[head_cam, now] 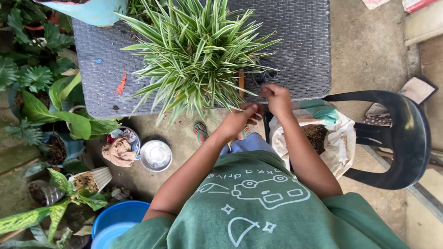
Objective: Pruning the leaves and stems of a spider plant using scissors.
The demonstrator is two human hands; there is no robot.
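The green-and-white striped spider plant stood on the dark grey woven plastic table. Both hands were at its near edge — the left hand curled, the right hand bunched; whether the fingers pinched anything, I cannot tell.

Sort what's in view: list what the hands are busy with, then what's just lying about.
In hand:
- left hand and right hand, close together at the table edge
- striped spider plant
- scissors beside it

Lying about:
- soil sack
- black chair
- steel bowl
- blue basin
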